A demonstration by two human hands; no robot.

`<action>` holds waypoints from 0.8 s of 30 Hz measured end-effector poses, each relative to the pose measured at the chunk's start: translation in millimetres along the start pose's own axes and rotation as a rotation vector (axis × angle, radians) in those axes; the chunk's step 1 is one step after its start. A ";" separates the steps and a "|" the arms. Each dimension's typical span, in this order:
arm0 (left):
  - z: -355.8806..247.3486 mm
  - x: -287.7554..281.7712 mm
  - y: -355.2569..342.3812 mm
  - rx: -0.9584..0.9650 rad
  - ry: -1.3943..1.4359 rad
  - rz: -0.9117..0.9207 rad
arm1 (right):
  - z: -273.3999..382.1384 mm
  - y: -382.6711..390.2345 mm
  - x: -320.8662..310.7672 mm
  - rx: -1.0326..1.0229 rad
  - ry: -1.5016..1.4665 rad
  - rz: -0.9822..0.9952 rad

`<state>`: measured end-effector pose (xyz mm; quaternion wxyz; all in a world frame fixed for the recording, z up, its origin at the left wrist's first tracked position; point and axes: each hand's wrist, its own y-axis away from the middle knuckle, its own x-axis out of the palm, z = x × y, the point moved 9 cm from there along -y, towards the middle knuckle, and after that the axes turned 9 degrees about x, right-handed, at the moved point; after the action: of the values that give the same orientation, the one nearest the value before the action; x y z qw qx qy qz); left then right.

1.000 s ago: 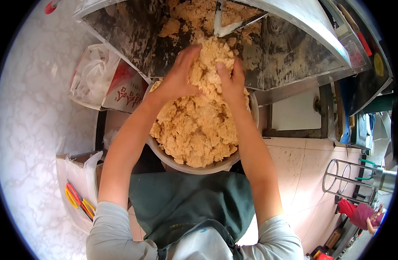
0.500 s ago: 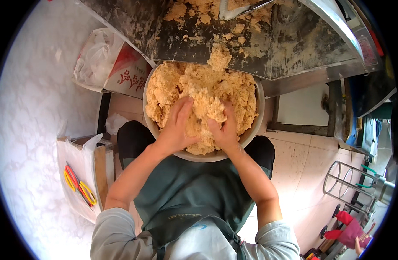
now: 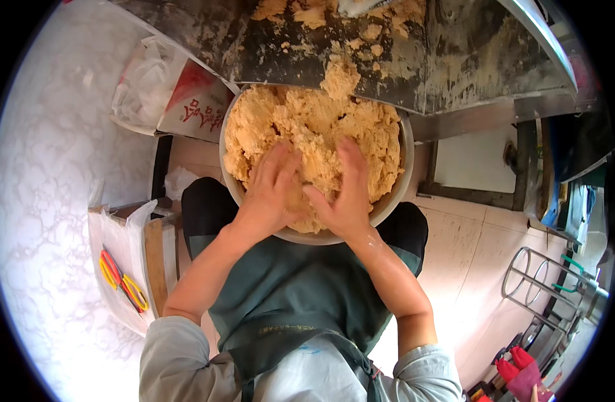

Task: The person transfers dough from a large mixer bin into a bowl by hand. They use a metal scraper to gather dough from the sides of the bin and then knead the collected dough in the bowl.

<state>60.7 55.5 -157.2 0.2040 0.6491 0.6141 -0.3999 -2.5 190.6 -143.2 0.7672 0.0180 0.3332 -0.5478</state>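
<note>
A round metal bowl (image 3: 388, 201) rests in front of my green apron, heaped with crumbly tan dough (image 3: 307, 127). My left hand (image 3: 270, 191) lies flat on the near side of the dough, fingers spread and pressing into it. Beside it my right hand (image 3: 348, 191) presses the dough too, fingers pointing away from me. The two thumbs nearly meet at the bowl's near rim. Above the bowl a metal trough (image 3: 455, 60), smeared with dough, holds more lumps (image 3: 341, 77) at its lip.
A white plastic bag and a red-and-white sack (image 3: 187, 100) lie left of the bowl. Lower left, an open box (image 3: 130, 268) holds red and yellow loops. A white marbled surface (image 3: 46, 201) fills the left. A wire rack (image 3: 542, 295) stands on the tiled floor at right.
My hands came down from the trough's lip into the bowl and now press the near part of the dough. The view has tilted down, so the bowl sits closer to me.
</note>
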 end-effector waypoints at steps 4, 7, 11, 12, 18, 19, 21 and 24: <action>-2.9 -16.1 -16.6 0.095 0.081 -0.073 | 17.3 -15.9 19.6 -0.097 0.257 0.061; -0.5 -6.2 -27.8 0.271 0.126 -0.078 | -2.2 -17.1 21.5 -0.032 0.208 0.014; 6.0 2.7 -37.1 0.292 0.027 -0.020 | -20.1 -9.8 14.7 -0.032 0.135 -0.003; 8.6 3.0 -39.7 0.286 0.008 -0.011 | -22.4 -8.4 13.4 -0.031 0.143 -0.001; 15.2 35.1 -41.9 0.267 0.077 0.174 | -36.2 4.5 9.3 -0.040 0.172 0.004; 9.1 37.4 -41.4 0.272 0.061 0.196 | -39.1 8.3 7.5 -0.035 0.194 0.012; -8.1 38.3 -35.4 0.284 0.029 0.242 | -45.0 18.1 5.5 -0.044 0.199 0.025; -23.3 41.3 -25.4 0.306 -0.071 0.281 | -42.2 27.6 1.8 -0.064 0.213 0.051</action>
<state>39.6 103.5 -169.4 0.1785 0.7373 0.4419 -0.4788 0.5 216.7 -186.3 0.7414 0.0601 0.4293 -0.5123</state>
